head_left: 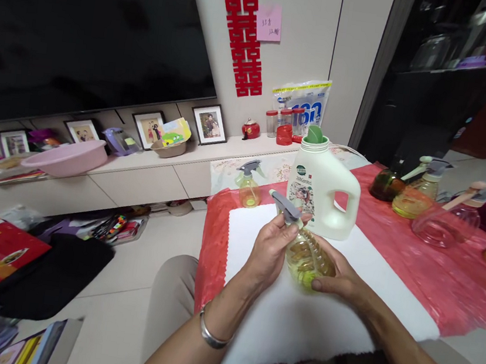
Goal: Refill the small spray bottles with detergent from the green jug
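Observation:
A clear yellow-tinted spray bottle (304, 261) with a grey trigger head is held tilted above a white cloth (270, 321). My left hand (271, 246) has its fingers closed about the bottle's neck, just under the spray head. Lower down, my right hand (340, 276) grips the bottle's body, its thumb pressed on the side near the base. Right behind the bottle stands a large pale green jug (324, 186) with a green cap and a handle. Another spray bottle (249, 190), with some yellow liquid inside, stands upright at the table's far left corner.
Red plastic sheeting (395, 242) covers the table under the cloth. At the right stand a dark bottle (387, 183), a yellowish spray bottle (416, 194) and a clear pinkish bottle (446, 223). Behind runs a low cabinet (138, 172) with picture frames and a pink basin (69, 157).

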Motion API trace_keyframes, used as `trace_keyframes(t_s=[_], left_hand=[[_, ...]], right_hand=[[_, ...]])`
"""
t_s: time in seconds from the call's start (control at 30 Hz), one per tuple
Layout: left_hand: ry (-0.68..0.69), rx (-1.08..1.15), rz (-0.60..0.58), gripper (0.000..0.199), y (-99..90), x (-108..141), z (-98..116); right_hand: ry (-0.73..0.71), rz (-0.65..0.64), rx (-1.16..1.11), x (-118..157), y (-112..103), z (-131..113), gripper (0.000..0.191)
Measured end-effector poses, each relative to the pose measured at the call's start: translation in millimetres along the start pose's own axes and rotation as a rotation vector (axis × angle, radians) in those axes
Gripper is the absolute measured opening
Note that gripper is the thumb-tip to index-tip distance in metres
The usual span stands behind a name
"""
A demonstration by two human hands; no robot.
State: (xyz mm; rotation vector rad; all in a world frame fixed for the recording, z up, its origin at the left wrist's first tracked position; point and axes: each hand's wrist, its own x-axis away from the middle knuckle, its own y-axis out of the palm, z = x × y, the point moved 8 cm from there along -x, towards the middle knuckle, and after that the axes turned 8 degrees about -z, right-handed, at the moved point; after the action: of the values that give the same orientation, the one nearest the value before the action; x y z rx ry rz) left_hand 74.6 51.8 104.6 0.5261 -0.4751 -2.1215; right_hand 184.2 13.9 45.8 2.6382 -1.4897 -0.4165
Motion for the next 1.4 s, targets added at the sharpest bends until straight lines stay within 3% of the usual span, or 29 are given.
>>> trace_keyframes(t_s=[0.2,0.53,0.63,0.83,0.9,1.0,1.1,1.2,1.3,1.4], left_hand=[[0.001,-0.002,-0.042,0.041,3.5,0.2,2.3],[0.106,0.025,0.207,0.041,-8.5,-1.3,-2.1],[0.138,0.059,0.262,0.039,-11.7,-3.3,-3.9],[0.153,0.128,0.334,0.038,-16.7,-7.3,-11.4],[0.162,0.147,0.334,0.038,-17.7,-8.7,-11.3],[0.177,0.184,0.340,0.040,-22.0,-10.9,-7.6],[0.175,0.221,0.347,0.040,-27.4,-12.7,-3.0],[0.176,0.231,0.286,0.039,-26.0,-14.5,1.2],[0.171,0.227,0.236,0.039,-23.9,-14.1,1.6],[0.168,0.253,0.256,0.040,-28.1,-12.2,-0.5]], right_hand=[[0.009,0.004,-0.024,-0.2,0.6,-0.6,0.100],[0.014,0.069,0.047,-1.1,-3.1,0.3,0.100],[0.000,0.160,0.210,0.5,-13.1,2.3,0.099],[-0.094,0.442,0.881,7.3,-26.7,-11.9,0.095],[-0.146,0.480,0.948,9.6,-25.8,-16.4,0.094],[-0.129,0.455,0.727,10.9,-30.9,-10.4,0.088],[-0.055,0.367,0.195,9.4,-34.9,7.2,0.078],[0.057,0.226,-0.218,5.2,-24.1,21.8,0.078],[0.119,0.179,-0.293,3.6,-17.9,24.3,0.078],[0.058,0.299,-0.150,5.9,-27.0,15.2,0.081]])
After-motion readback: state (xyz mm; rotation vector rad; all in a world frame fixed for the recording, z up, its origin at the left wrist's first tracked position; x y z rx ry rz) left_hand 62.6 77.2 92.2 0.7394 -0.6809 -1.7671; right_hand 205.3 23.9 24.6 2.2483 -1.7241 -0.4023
